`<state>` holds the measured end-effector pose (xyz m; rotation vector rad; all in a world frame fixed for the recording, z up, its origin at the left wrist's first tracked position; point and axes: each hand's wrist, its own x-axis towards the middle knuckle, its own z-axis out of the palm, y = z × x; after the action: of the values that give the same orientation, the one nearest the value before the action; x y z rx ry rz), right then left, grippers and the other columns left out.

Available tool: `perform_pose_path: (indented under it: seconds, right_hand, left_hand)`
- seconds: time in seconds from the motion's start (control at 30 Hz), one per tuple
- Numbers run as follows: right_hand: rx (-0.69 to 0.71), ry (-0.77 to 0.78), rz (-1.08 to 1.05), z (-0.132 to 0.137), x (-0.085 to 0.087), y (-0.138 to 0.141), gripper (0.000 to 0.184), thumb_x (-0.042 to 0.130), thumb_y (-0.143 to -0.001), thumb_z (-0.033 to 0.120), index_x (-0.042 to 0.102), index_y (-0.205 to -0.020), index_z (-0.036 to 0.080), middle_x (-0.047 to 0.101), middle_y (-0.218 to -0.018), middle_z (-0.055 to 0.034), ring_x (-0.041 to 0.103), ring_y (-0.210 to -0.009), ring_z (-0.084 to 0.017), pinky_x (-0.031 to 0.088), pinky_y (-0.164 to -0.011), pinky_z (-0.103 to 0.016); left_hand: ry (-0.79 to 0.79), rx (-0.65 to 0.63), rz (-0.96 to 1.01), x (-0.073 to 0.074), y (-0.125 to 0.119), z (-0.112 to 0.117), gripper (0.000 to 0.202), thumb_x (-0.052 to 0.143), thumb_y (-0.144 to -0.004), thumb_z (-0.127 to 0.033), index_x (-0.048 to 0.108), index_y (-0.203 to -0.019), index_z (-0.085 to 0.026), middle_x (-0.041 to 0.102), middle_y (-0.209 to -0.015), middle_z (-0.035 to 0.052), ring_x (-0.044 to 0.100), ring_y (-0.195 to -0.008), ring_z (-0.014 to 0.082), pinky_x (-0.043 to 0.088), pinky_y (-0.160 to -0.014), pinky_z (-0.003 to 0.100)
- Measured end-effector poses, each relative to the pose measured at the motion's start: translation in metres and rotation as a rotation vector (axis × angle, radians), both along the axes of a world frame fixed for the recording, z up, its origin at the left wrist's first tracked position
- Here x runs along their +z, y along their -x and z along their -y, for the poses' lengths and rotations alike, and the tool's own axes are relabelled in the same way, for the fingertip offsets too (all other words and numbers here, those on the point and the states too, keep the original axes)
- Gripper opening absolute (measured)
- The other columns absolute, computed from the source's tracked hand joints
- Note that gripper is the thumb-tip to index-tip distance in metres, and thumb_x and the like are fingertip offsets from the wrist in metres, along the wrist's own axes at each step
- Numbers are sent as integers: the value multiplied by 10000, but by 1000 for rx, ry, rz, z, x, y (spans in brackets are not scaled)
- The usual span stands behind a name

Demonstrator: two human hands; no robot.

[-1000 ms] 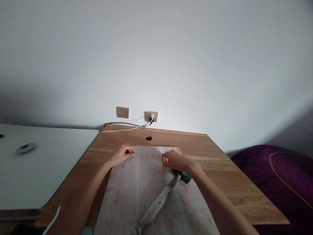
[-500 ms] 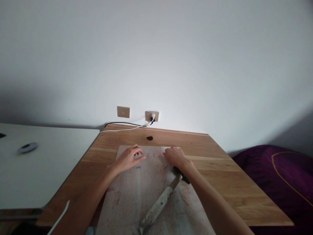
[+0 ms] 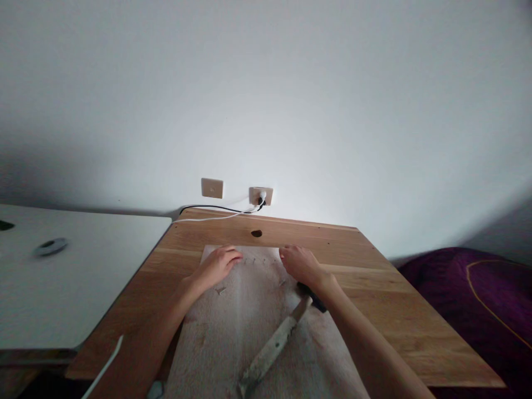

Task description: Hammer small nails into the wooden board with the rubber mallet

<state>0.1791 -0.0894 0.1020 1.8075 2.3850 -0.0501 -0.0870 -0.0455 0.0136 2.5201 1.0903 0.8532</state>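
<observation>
Step judged: sorting nails on the board. Left hand lies flat, fingers together, gripping nothing; a loose nail lies just beside its wrist. Right hand is palm-down, grip untellable; the hammer lies under its wrist. Lifting a nail calls for a fine pinch.

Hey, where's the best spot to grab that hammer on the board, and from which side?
Take the hammer by its pale handle, toward the near end, from above: it lies flat and diagonal on the board, its dark head crowded by the right hand.
</observation>
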Motion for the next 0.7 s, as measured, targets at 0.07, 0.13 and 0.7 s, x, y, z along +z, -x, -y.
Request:
perform_pose_path:
  seconds: [0.07, 0.13, 0.7]
  right_hand:
    - [61, 66, -48, 2, 1, -1, 277, 505, -990, 172, 780, -1018, 186, 806, -1065, -105, 750, -994, -211, 518, -827, -252]
    - [123, 139, -88, 5, 2, 0, 173, 624, -942, 255, 794, -920, 230, 824, -956, -27, 758, -930, -164, 503, -777, -186]
    - [-49, -48, 46, 4, -1, 27, 301, 482, -1013, 203, 767, -1053, 111, 776, -1053, -231, 757, -999, -361, 568, -764, -390]
  left_hand:
    - [-63, 23, -43, 0, -1, 0, 134, 620, -972, -170, 731, -903, -199, 696, -904, 31, 668, -886, 175, 483, -810, 268]
    - [-125, 51, -71, 2, -2, 2, 135, 644, -968, -190, 708, -849, -194, 672, -865, 23, 649, -860, 170, 465, -777, 264]
    - [-41, 4, 3, 4, -20, 15, 183, 562, -1004, -205, 687, -1137, -216, 688, -1097, 58, 668, -1021, 200, 513, -886, 307]
